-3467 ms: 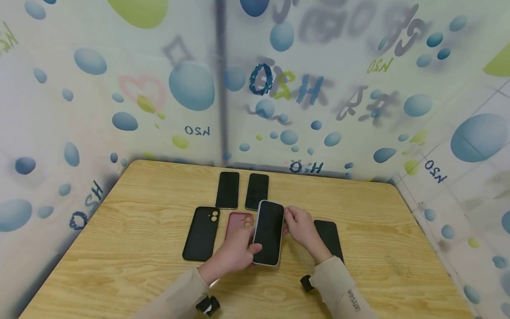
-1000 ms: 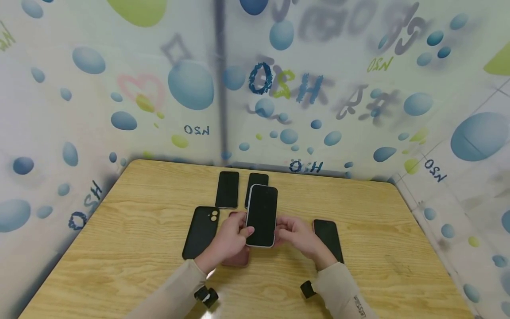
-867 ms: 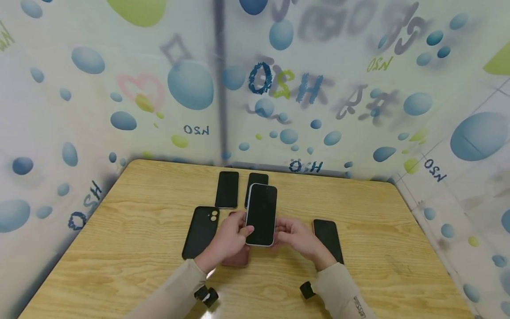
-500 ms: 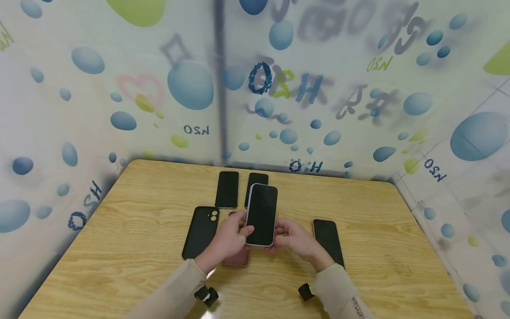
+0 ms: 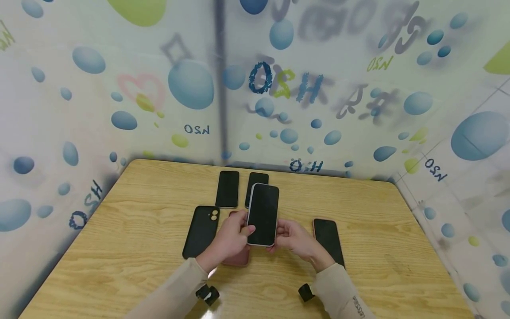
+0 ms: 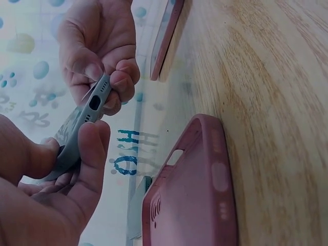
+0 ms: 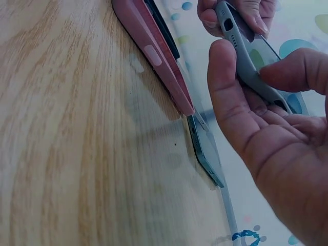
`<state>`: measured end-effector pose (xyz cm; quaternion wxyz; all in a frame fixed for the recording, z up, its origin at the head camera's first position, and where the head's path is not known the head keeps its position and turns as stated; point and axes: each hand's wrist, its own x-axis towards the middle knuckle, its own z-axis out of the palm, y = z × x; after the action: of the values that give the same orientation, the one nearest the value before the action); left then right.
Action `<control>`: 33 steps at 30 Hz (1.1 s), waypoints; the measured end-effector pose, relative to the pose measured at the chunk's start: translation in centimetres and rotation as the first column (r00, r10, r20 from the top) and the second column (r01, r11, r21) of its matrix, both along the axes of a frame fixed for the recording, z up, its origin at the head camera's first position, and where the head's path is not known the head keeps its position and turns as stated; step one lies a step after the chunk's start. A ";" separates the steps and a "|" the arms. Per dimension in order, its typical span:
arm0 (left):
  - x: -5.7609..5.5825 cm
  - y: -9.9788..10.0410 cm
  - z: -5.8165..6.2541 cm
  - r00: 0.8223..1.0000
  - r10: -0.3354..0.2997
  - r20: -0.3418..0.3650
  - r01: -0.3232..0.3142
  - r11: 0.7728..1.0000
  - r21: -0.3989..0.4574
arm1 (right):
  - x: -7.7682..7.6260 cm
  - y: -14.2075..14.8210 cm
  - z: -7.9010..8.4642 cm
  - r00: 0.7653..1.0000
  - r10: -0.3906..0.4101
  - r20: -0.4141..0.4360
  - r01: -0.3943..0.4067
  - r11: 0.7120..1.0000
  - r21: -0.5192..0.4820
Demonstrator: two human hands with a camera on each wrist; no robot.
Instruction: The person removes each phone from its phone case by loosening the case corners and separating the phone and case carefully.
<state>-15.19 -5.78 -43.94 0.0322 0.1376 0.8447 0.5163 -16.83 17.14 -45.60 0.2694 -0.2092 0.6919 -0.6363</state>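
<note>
Both hands hold a smartphone in a pale grey-blue phone case, raised above the table with its dark screen up. My left hand grips its lower left side, the thumb over the screen's edge. At the lower right, my right hand pinches the case's side between thumb and fingers. In the right wrist view that side bows outward, and screen and rim lie at uneven heights. The port cutout in the bottom edge shows in the left wrist view. Under my left hand lies a pink phone case, partly hidden.
A black phone case lies left of the pink one. Two dark phones, the left phone and the right phone, lie at the back. A pink-edged phone rests beside my right forearm on the wooden table.
Since the oldest frame, the phone and both hands have shifted up and left, and the right hand has slid lower along the case. Over the last second they have barely moved.
</note>
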 end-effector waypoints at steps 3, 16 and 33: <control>-0.1 0.0 0.0 0.999 -0.024 0.039 0.022 0.999 0.047 | 0.0 0.1 0.0 1.000 0.012 -0.008 -0.012 1.000 -0.024; -0.1 -0.4 0.2 0.983 -0.060 0.176 0.025 0.980 0.195 | 0.2 0.1 0.2 1.000 0.019 -0.001 -0.019 0.998 -0.064; 0.1 -0.6 -0.1 0.991 -0.012 0.131 -0.005 0.991 0.133 | -0.1 0.8 1.1 0.992 0.095 -0.082 -0.087 0.992 0.096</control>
<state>-15.05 -6.38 -44.05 0.0796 0.1066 0.8042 0.5793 -16.96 17.98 -44.52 0.2773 -0.2549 0.7215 -0.5810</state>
